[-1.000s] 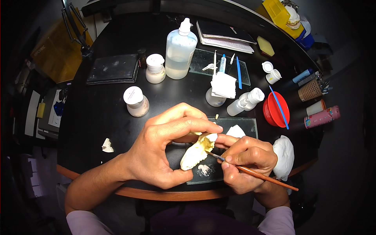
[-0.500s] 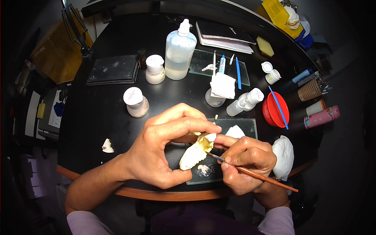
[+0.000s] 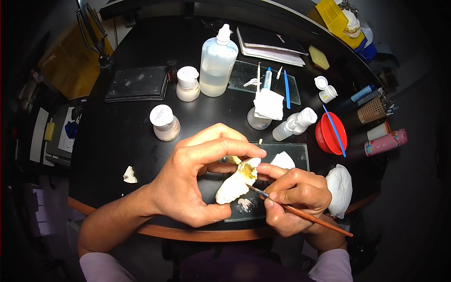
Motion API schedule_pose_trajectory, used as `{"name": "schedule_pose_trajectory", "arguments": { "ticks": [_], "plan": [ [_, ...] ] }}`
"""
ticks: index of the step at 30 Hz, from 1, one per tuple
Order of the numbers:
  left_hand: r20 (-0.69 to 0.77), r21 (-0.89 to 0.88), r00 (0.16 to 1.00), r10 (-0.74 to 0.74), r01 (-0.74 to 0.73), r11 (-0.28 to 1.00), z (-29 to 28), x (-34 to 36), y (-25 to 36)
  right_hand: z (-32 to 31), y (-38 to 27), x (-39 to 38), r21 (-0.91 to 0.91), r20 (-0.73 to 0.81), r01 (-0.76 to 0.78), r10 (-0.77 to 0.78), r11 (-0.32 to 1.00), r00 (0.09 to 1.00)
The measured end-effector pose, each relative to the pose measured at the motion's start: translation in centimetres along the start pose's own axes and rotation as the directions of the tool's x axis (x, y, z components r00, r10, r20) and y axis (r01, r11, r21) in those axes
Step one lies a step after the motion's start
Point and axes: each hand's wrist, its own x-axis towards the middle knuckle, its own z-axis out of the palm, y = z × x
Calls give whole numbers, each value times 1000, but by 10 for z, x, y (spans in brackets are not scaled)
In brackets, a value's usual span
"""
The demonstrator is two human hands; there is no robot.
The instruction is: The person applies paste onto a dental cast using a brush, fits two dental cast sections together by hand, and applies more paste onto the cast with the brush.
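Observation:
My left hand [image 3: 183, 176] holds a pale yellow dental plaster model [image 3: 233, 187] between the thumb at its lower end and the fingers at its upper end. A hollow in the model faces up toward me. In my right hand [image 3: 300, 195] is a fine brush [image 3: 315, 219] with a brown wooden handle, pinched near its metal collar. Its tip meets the model's right edge, though whether it touches cannot be made out. My right fingertips rest close to the model's upper end. Below lies a glass slab [image 3: 256, 214] bearing a small pinkish paste heap [image 3: 244, 204].
Beyond my hands stand lidded jars [image 3: 164, 123], a large dropper bottle [image 3: 218, 61], small clear bottles [image 3: 295, 124] and a red bowl [image 3: 331, 133] with a blue stick across it. A crumpled white tissue [image 3: 339, 190] lies right of my right hand, a plaster fragment [image 3: 130, 175] to the left.
The model has tilted slightly, showing more of its hollow. The brush has shifted a little, its handle end moving left and downward. Both grips stay the same.

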Motion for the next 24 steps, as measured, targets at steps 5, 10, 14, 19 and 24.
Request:
{"name": "schedule_pose_trajectory", "arguments": {
  "ticks": [5,10,14,19,24],
  "plan": [
    [5,3,1000,-1,1,1000,0,0,0,-1,-1,-1,-18,24,-18,19,1000,1000],
    [-1,23,1000,-5,5,1000,0,0,-1,-1,-1,-1,-51,26,-20,22,998,999],
    [4,12,1000,-3,3,1000,0,0,0,0,-1,0,-54,33,-1,3,999,999],
    [-4,34,1000,-4,5,999,1,0,0,2,-1,-1,-79,34,5,-2,997,999],
    [-13,37,1000,2,-2,999,2,0,1,3,-3,1,-78,21,24,-22,997,1000]
  ]
}}
